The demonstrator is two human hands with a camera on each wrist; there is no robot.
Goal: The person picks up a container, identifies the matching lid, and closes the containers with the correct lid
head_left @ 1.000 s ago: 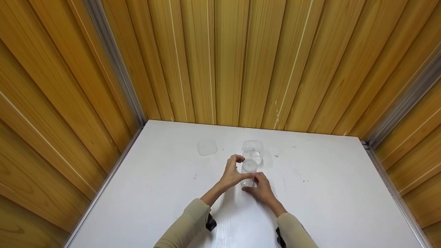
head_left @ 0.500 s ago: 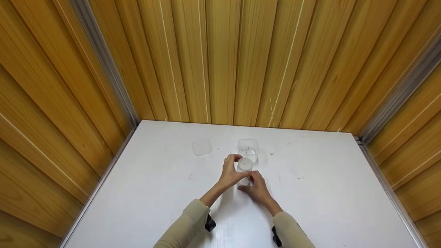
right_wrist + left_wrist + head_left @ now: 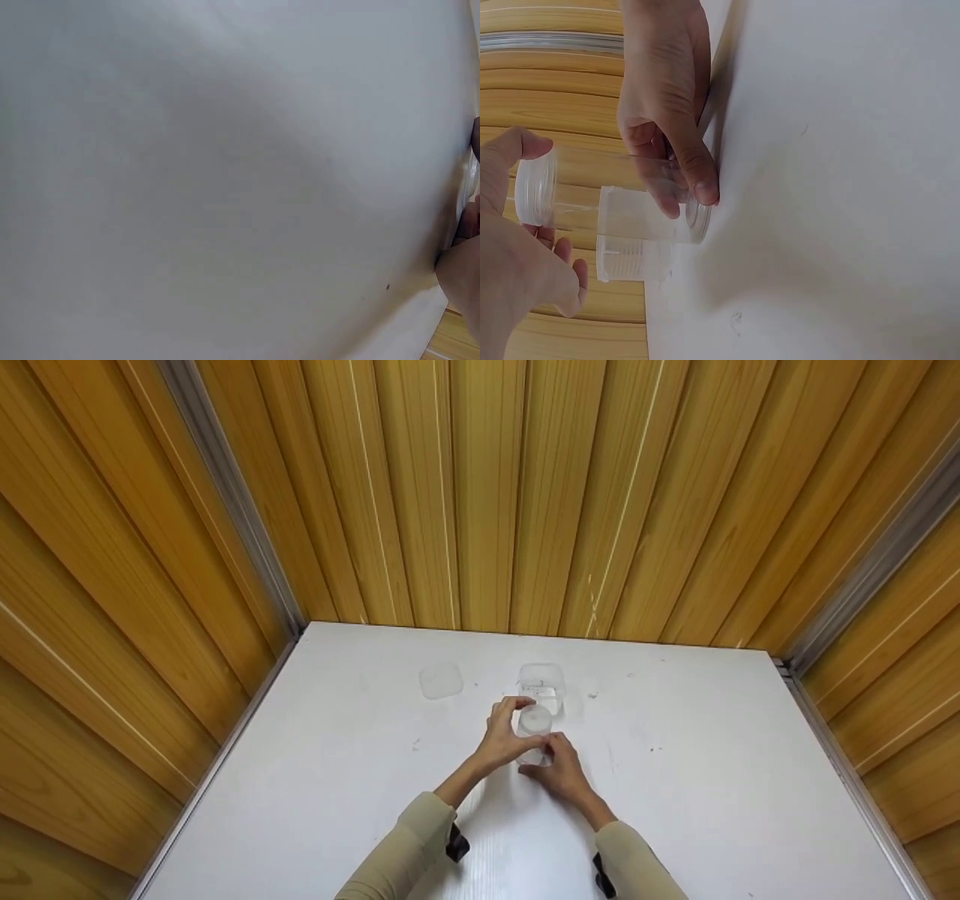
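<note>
Clear round jar stands upright w/ its base at the tabletop, approx. mid-width, between the person's two hands. Whitish cap sits on top. L hand holds the cap, thumb on the near side & index on the far side, other fingers loosely bent below. R hand grips the jar low down, thumb & fingers round the base; the R wrist view shows only a bit of the hands at its edge. Just behind the jar: a translucent squarish container, w/ small dark marks. Farther L, well apart, a thin rounded-square sheet, prob. plastic, lies flat. Beige sleeves w/ black straps at the wrists. Wood-look panels & grey metal posts border the tabletop.
</note>
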